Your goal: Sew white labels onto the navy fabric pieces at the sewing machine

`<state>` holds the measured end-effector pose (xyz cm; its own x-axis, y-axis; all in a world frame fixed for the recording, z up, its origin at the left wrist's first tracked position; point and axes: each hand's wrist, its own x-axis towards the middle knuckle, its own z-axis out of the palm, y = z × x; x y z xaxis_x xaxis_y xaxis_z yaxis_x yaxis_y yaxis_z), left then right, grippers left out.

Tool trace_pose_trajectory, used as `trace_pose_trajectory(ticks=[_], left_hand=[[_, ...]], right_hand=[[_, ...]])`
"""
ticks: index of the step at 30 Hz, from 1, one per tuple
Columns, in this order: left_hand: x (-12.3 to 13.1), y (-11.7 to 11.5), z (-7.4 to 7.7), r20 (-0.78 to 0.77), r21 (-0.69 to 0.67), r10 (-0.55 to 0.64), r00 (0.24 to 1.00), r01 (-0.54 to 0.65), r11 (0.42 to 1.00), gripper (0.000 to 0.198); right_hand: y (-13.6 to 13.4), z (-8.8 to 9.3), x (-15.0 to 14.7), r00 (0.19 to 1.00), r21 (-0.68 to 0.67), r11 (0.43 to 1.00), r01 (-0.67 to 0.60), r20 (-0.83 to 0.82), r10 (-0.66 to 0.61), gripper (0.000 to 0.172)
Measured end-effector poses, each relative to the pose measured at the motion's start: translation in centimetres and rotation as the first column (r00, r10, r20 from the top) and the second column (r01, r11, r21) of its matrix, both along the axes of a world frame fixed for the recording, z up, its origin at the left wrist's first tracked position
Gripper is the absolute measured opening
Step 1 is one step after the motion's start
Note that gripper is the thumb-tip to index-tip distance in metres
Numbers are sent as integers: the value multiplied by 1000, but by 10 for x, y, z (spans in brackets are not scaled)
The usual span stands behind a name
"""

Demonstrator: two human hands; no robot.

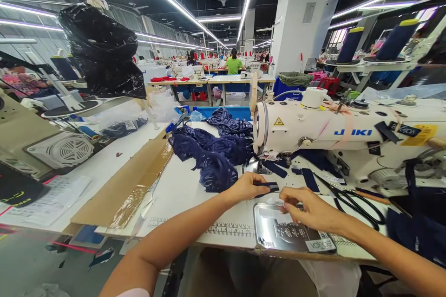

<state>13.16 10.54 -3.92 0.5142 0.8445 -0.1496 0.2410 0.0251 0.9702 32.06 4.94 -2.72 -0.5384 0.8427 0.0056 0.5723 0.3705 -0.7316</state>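
Note:
My left hand (248, 186) is closed on a short navy fabric strip (270, 188), pinched between thumb and fingers, just in front of the sewing machine's needle area (258, 164). Close to its right, my right hand (304, 205) has its thumb and fingertips drawn together in a pinch. Something small and whitish shows at those fingertips, too small to name. Beneath the right hand lies a shiny metal tin lid (291, 236) with small pale labels on it. Navy lace bras (218, 167) are heaped left of the needle.
The white sewing machine (313, 125) spans the right side. Black-handled scissors (358, 206) and navy fabric pieces (309, 180) lie beside its base. A ruler tape (230, 229) runs along the table's front edge. Cardboard (121, 185) covers the left part; a black plastic bag (101, 51) hangs above.

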Motion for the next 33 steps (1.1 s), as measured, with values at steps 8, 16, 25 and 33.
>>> trace_pose_trajectory(ticks=[8, 16, 25, 33], left_hand=[[-13, 2, 11, -97, 98, -184, 978, 193, 976, 42], [-12, 5, -5, -32, 45, 87, 996, -85, 995, 29], [-8, 3, -1, 18, -54, 87, 996, -86, 995, 34], [-6, 0, 2, 14, -18, 54, 998, -54, 998, 29]], right_hand=[[42, 3, -15, 996, -177, 982, -70, 35, 77, 9], [52, -10, -23, 944, -234, 970, 73, -299, -143, 24], [51, -22, -28, 844, -98, 942, 320, -423, -330, 22], [48, -15, -28, 862, -239, 938, 252, -386, -329, 18]])
